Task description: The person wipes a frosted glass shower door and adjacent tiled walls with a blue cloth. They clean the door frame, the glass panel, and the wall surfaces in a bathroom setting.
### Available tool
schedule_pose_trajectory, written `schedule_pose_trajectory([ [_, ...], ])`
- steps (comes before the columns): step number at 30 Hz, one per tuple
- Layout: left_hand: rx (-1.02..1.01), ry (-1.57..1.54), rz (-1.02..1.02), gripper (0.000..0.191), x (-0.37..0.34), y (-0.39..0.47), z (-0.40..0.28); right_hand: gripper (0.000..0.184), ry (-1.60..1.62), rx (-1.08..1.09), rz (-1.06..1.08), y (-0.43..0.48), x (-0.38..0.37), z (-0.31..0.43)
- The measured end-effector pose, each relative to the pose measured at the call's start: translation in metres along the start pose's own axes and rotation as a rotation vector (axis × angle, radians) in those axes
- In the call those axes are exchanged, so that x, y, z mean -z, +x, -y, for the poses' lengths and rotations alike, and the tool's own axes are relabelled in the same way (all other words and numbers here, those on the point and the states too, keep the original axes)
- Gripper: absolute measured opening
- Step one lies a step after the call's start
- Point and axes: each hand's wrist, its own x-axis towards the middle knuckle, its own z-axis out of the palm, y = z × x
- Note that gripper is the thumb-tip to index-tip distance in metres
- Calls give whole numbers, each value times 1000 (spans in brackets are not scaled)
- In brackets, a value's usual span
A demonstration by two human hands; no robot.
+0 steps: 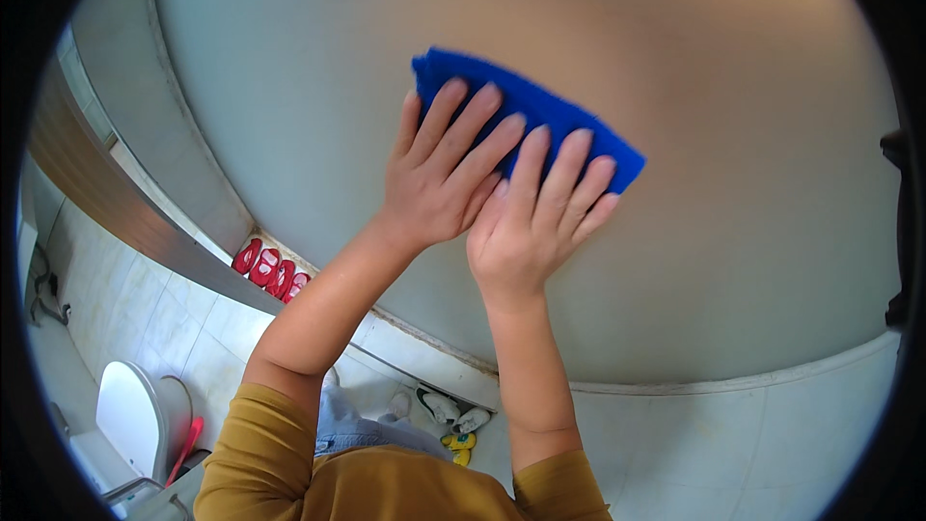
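A blue cloth (pixel 548 107) lies flat against a large, smooth frosted panel (pixel 289 101), probably glass. My left hand (pixel 438 184) presses the left part of the cloth, palm down with fingers spread. Beside it, my right hand (pixel 532 239) holds down the lower right part with its fingertips. The thumbs nearly meet below the cloth's lower edge. Both hands partly cover the cloth, whose upper edge and right corner stick out past the fingers.
Red slippers (pixel 266 266) sit in the corner by a brown door frame (pixel 155 192). White shoes (pixel 439 407) and yellow slippers (pixel 460 441) lie by my feet. A white toilet (pixel 130 409) stands lower left, with a red-handled object (pixel 187 449) beside it. Dark fittings (pixel 897 311) edge the panel's right side.
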Motion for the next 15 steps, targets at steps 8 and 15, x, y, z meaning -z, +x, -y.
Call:
schedule_pose_trajectory([
  [8,401,13,805,47,11,-228,-22,41,54,259,490,-204,-25,13],
  [15,513,47,903,51,16,-247,-29,40,159,251,633,-212,-32,20],
])
